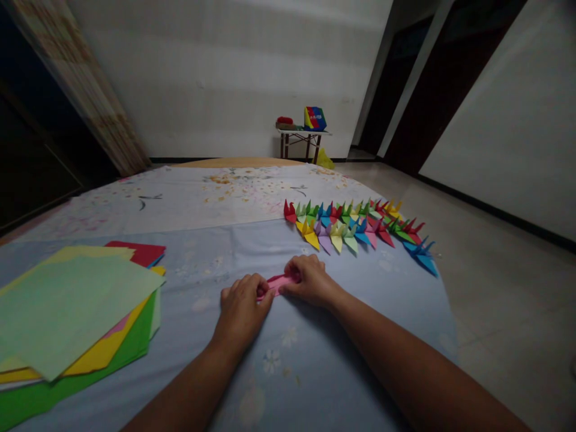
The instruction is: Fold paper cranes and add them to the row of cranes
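A narrow folded piece of pink paper [279, 282] is held just over the blue flowered cloth, roughly mid-table. My left hand [244, 303] pinches its left end between thumb and fingers. At the other end, my right hand [310, 279] grips the paper the same way. The fingers cover both ends, so only the middle strip shows. Beyond my right hand stand rows of folded paper cranes [335, 234] in red, yellow, green, blue, purple and pink. A blue crane [422, 257] sits at the right end of the rows.
Left of my hands lies a fanned stack of coloured paper sheets [85, 306], pale green on top. A white flowered cloth [180, 198] covers the far part of the table. Against the back wall, a small table [300, 133] carries a colourful bag [314, 119].
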